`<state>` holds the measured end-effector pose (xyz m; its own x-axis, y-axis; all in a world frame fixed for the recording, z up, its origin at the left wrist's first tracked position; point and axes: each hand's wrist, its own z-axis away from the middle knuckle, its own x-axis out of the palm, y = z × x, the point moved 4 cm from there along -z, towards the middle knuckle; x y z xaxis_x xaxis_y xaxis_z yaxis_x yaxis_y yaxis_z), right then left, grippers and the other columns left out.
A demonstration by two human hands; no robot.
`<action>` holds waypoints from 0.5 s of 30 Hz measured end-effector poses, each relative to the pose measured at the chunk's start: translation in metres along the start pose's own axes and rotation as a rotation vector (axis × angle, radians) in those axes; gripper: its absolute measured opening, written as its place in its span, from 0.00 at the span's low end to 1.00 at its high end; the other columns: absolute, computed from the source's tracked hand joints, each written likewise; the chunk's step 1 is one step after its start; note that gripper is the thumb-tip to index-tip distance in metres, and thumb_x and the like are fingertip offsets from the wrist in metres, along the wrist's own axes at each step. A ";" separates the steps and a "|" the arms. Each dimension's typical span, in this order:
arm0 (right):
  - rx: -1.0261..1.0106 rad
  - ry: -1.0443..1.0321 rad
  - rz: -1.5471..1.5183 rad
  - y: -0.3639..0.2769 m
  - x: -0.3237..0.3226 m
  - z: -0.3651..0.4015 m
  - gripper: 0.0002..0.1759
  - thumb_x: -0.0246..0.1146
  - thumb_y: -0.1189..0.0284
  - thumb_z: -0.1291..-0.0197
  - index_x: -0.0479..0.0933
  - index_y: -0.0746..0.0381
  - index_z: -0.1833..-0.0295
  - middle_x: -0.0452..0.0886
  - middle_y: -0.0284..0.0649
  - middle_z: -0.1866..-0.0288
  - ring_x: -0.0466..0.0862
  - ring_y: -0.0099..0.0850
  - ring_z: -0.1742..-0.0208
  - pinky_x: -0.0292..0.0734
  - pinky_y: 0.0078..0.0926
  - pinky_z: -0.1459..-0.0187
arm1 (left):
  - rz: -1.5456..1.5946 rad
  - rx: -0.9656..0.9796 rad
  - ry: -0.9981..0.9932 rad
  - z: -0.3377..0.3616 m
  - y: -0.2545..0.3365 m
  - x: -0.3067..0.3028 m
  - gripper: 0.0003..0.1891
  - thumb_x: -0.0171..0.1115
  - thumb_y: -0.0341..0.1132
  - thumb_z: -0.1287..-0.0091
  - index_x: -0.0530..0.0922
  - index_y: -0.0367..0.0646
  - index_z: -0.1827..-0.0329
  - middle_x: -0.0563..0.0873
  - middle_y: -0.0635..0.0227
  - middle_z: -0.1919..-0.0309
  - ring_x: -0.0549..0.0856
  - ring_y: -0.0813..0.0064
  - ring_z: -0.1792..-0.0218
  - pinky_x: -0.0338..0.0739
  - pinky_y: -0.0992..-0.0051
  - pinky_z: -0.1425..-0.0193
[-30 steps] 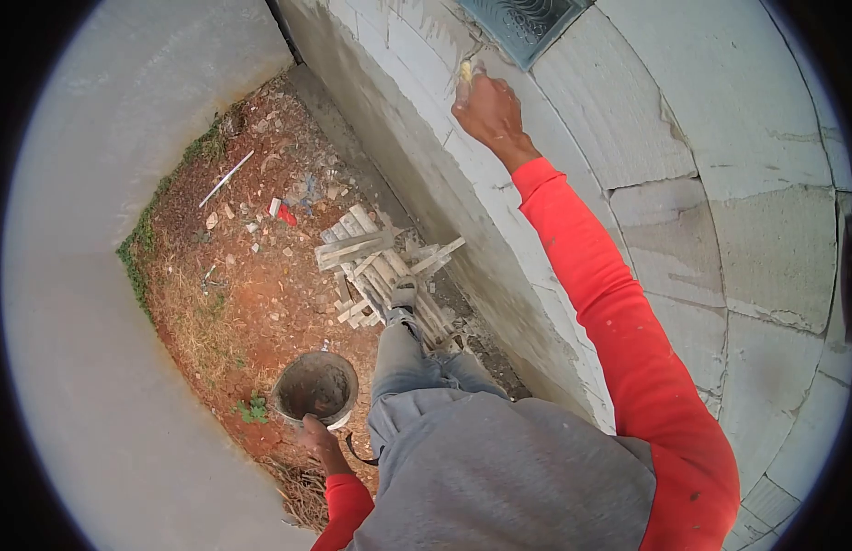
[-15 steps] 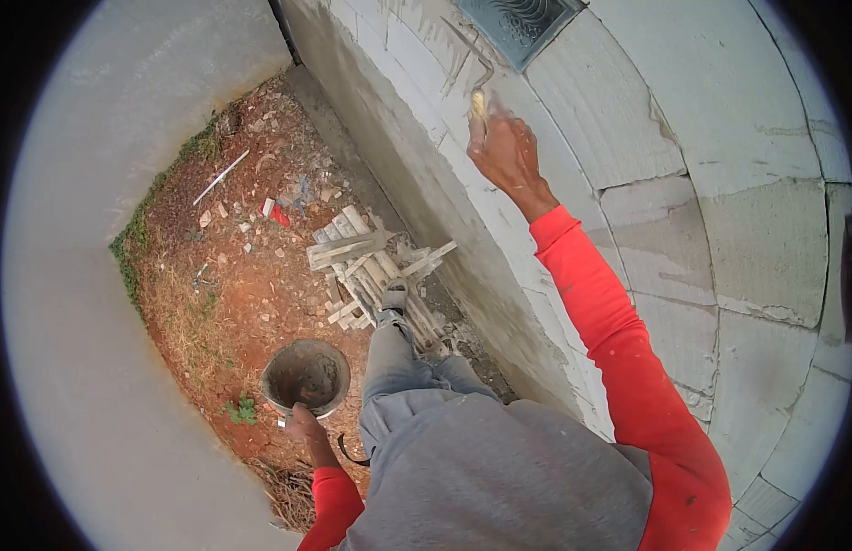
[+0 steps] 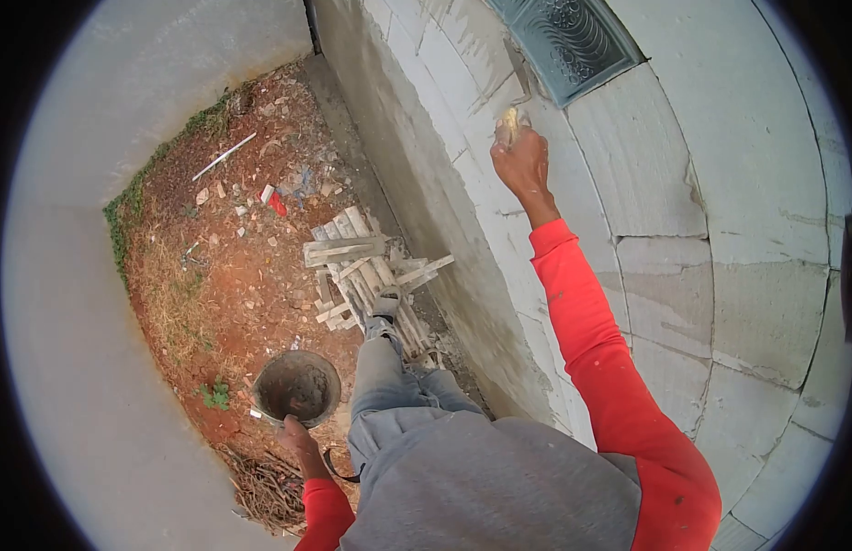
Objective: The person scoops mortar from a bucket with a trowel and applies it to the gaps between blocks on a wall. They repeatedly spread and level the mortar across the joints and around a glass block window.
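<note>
My right hand (image 3: 521, 163) is closed around the pale wooden handle of a trowel (image 3: 509, 119), held against the block wall (image 3: 662, 280). The trowel's metal blade lies close below a dark patterned glass block (image 3: 573, 46) set in the wall. At lower left, my left hand (image 3: 297, 436) grips the rim of a round dark bucket (image 3: 297, 356). Grey mortar coats the bucket's inside and some lies at its bottom. Most of the left hand's fingers are hidden at the rim.
Stacked wooden planks (image 3: 357, 266) lie under my foot beside the rough lower wall (image 3: 426, 193). Reddish soil (image 3: 233, 285) with rubble and a white stick (image 3: 224, 156) spreads to the left. A bundle of dry twigs (image 3: 260, 491) lies at lower left, beside a smooth grey wall (image 3: 86, 367).
The view has shifted, bringing more of the glass block into sight. My right hand has moved the trowel along the wall, its blade now nearer the glass block's edge. The left hand still holds the bucket.
</note>
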<state>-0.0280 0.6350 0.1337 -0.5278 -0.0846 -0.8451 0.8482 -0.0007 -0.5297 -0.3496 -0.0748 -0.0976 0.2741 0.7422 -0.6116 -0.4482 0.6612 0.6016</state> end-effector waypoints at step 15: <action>0.098 -0.246 0.025 0.105 0.088 0.055 0.24 0.69 0.61 0.33 0.79 0.69 0.42 0.87 0.66 0.50 0.89 0.61 0.45 0.83 0.56 0.44 | -0.030 0.008 0.053 0.033 -0.009 -0.012 0.29 0.63 0.41 0.39 0.83 0.12 0.55 0.90 0.42 0.63 0.84 0.55 0.65 0.77 0.52 0.62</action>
<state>0.0175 0.5731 0.0076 -0.4903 -0.3253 -0.8086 0.8674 -0.0912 -0.4892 -0.3209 -0.0864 -0.0785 0.2416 0.7155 -0.6555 -0.4339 0.6838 0.5866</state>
